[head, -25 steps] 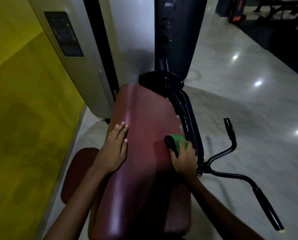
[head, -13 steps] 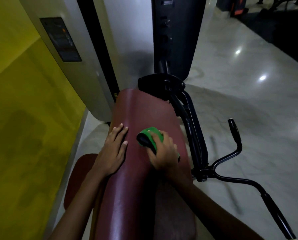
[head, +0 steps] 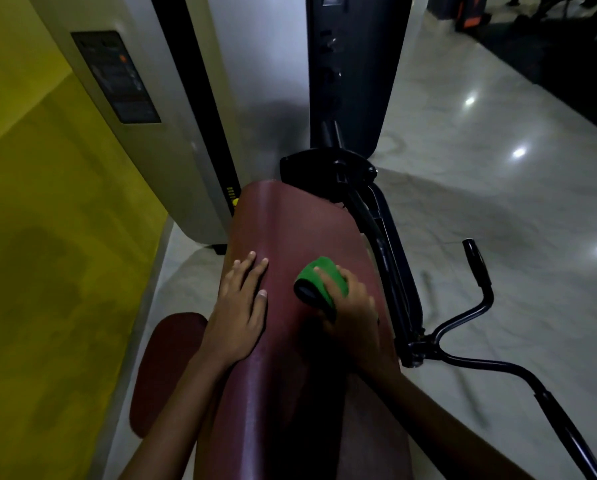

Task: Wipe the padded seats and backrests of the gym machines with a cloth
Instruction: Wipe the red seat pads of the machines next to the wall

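A: Position of the cloth (head: 319, 284)?
B: Green, bunched, pressed against the maroon backrest pad (head: 290, 341), toward the pad's right edge, roughly midway along its visible length.

A: State of the right hand (head: 350, 315)?
B: Fingers curled over the top of the cloth, clamped on it, palm bearing down toward the pad.

A: State of the left hand (head: 238, 317)?
B: Laid flat on the pad near its left edge, fingers straight and slightly apart, holding nothing. Just beside the cloth, not touching it.

A: Second padded part?
B: Smaller maroon seat pad (head: 165, 372), lower, beyond the left edge of the backrest pad, partly hidden by the left forearm.

A: Machine structure?
B: Black frame (head: 383, 244) along the right edge of the pad, joined to a curved black handle bar (head: 477, 306) extending over the floor (head: 497, 209). Grey weight-stack housing (head: 186, 116) with a dark label panel beyond the pad's far end.

A: Surroundings?
B: Yellow wall (head: 40, 237) at left; glossy pale floor at right with light reflections.
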The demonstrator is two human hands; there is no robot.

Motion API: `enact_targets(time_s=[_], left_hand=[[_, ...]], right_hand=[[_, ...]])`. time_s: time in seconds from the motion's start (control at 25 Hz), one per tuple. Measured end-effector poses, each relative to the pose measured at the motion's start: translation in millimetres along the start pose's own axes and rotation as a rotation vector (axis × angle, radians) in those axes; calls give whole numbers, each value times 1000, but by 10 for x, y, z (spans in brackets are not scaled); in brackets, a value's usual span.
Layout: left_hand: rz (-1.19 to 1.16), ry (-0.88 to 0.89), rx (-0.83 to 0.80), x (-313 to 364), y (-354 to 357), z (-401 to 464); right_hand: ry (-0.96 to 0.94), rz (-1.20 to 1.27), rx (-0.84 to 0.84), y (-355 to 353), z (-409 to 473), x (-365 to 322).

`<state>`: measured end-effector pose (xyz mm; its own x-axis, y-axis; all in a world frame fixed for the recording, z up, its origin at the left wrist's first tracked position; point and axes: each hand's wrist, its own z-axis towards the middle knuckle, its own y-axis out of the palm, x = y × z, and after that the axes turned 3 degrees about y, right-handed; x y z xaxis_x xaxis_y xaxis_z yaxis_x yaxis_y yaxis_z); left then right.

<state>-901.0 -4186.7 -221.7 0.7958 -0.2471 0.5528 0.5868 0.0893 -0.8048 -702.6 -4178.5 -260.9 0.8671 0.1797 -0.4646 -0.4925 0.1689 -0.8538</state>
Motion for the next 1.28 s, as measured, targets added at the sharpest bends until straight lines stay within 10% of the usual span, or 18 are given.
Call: enact_targets(time_s=[0.2,0.6,0.84,1.04,1.28], left_hand=[[10,5,-7,12,-16,-6],[16,-30,28,46,-3,-10],[-3,-134,75,34,-9,49],[52,-160,102,138,22,51],[175,-144,79,185,0,29]], right_hand=[[405,18,-55,0,403,384],[537,-21,-26,-20,405,577],[-412,33,4,-21,390,-78],[-185,169,-90,-80,897,-58],[-556,87,-81,-78,596,-126]])
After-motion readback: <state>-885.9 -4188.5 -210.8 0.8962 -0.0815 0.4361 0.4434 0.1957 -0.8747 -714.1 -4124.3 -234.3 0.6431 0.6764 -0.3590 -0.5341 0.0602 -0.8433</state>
